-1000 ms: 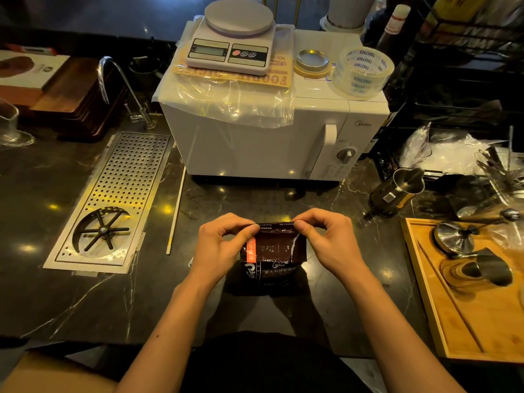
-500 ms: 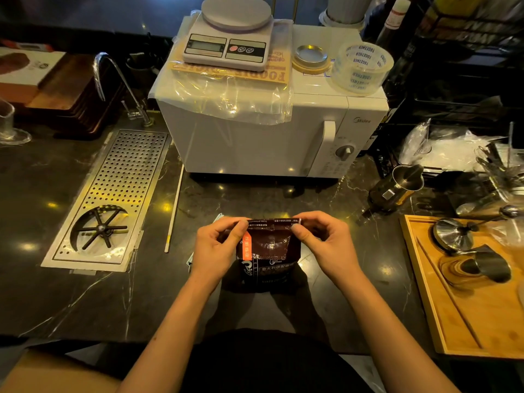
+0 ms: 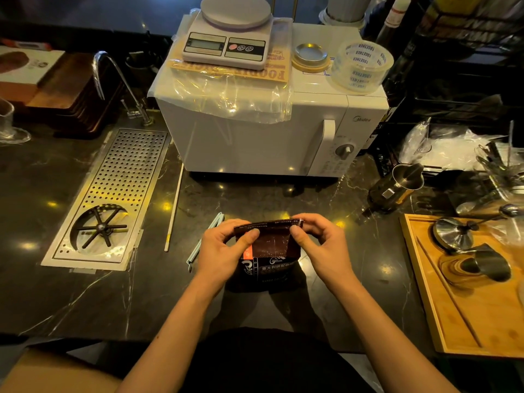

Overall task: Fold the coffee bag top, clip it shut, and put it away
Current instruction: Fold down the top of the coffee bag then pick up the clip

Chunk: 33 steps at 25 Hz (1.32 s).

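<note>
A dark, shiny coffee bag is stood upright on the black stone bench, near the front edge and about halfway along it. The bag is flat and smooth, with white writing low down and a small orange patch on its left side. Its top strip is bent over into a thin, straight fold.

The left end of that fold is pinched by the left hand, with the thumb pressed on the front of the bag. The right end is pinched by the right hand in the same way. Both hands are closed tight on the bag top.

A long, thin, pale blue clip is laid flat on the bench just left of the left hand, partly hidden by it.

A white boxy microwave is seen at the back of the bench, behind the bag. A kitchen scale with a round plate is set on top of it, over a crinkly clear plastic sheet. A roll of clear tape is also kept up there.

A metal tray full of little holes is sunk into the bench toward the left edge. A wooden tray is placed by the right edge, with shiny metal cups on it.
</note>
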### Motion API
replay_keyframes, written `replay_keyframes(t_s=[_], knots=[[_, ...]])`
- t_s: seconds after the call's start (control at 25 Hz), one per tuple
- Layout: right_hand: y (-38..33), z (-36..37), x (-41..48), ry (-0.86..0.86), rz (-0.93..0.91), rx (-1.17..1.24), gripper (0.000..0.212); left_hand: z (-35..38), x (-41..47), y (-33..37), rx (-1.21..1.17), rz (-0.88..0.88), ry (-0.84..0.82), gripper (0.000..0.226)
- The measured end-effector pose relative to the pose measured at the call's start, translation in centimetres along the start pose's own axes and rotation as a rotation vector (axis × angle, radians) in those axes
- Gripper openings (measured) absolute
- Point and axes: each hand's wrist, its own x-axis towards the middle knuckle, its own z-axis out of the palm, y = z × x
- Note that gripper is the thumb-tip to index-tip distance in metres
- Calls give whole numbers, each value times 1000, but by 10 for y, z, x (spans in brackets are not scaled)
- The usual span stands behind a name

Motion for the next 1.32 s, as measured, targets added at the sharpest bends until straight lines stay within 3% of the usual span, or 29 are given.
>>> replay_keyframes(t_s=[0.12,0.28,0.4,0.72,0.88,1.0,1.08,1.16,1.32], knots=[[4,2,-3,-91,26,-14,17,-1,1,1,15,10,-8,31],[5,10,-1,-16,54,-13,18,-2,-2,-2,-64,-35,-30,18],[7,14,-1,7,82,15,21,-5,-10,-7,-203,-114,-34,26],[-1,26,-6,-65,5,-33,15,-11,-31,-3,-248,-110,195,26],[-6,40,-5,-250,-19,-38,14,-29,-56,-1,-261,-63,333,24],[-9,53,3,-514,-20,132,19,-46,-77,-2,-271,-55,449,25],[-3,65,16,-566,31,230,21,-57,-91,-6,-301,-69,535,26],[11,77,31,-539,36,84,21,-67,-104,-9,-300,-80,605,25],[45,99,61,-608,-214,-577,27,-80,-123,-13,-277,-70,702,26]])
